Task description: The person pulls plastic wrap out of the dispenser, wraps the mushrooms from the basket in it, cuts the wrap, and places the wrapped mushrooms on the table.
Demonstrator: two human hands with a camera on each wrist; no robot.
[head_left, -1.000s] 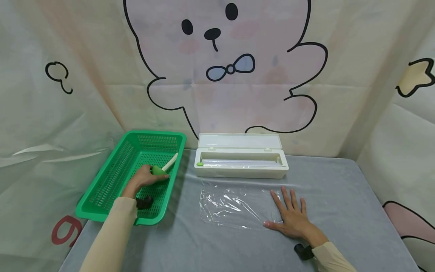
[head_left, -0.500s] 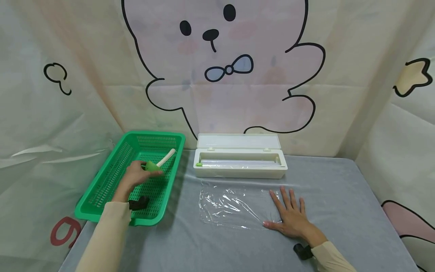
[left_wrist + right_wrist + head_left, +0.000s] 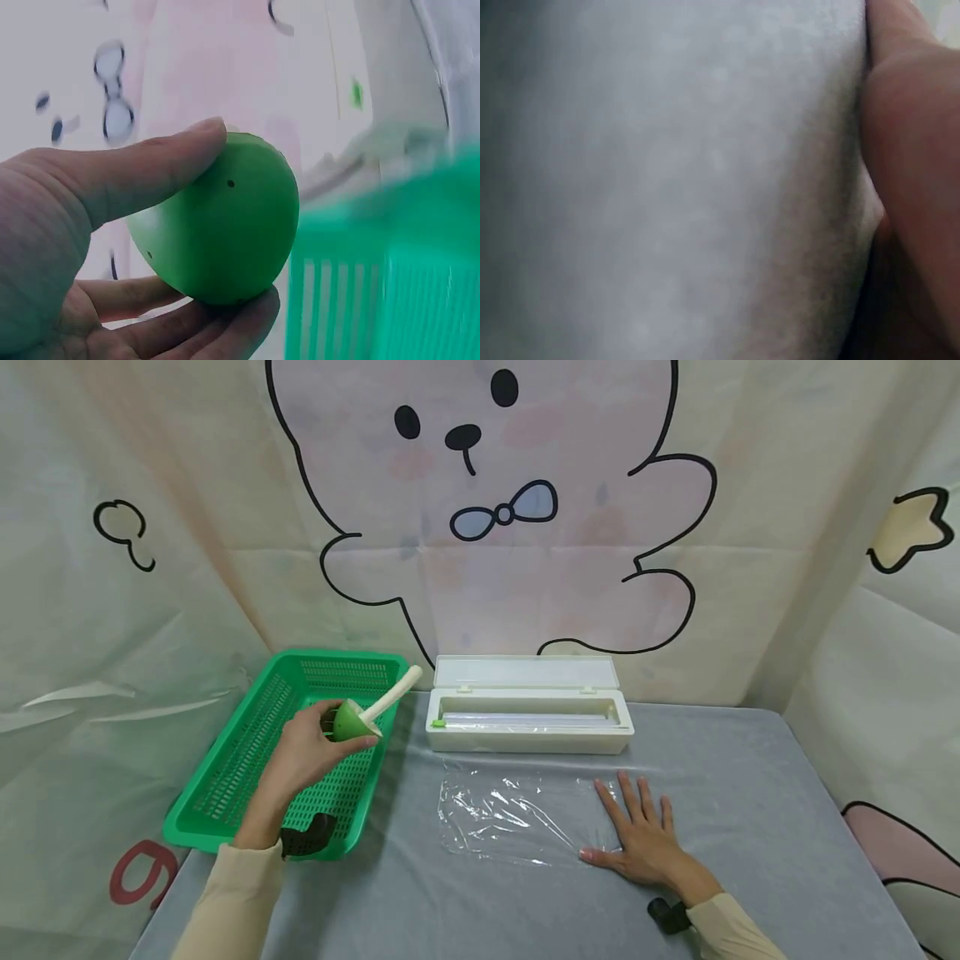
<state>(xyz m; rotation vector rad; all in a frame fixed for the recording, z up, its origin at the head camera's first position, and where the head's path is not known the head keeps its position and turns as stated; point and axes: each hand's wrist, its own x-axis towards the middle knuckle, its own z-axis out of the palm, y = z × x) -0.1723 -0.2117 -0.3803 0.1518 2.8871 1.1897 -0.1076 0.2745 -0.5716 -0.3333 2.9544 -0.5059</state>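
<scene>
My left hand (image 3: 306, 750) holds a mushroom-shaped thing (image 3: 347, 723) with a rounded green cap and a long white stem, above the right side of the green basket (image 3: 341, 654). The stem points up and right. In the left wrist view, thumb and fingers grip the green cap (image 3: 236, 217), which carries small dark spots. My right hand (image 3: 647, 842) lies spread on the table, its fingers over the right end of a sheet of clear plastic film (image 3: 502, 817). The right wrist view gives only part of that hand (image 3: 919, 142) and blurred grey cloth.
Behind the film stands a white cling film box (image 3: 531, 742) with its lid raised and a roll (image 3: 532, 719) inside; a small green piece (image 3: 439, 723) sits at its left end. Grey cloth (image 3: 720, 760) covers the table. A printed curtain (image 3: 765, 568) hangs behind and at both sides.
The left hand has lifted the mushroom-shaped thing up from inside the basket, first shifting slightly left, then right. The right hand stays still on the film.
</scene>
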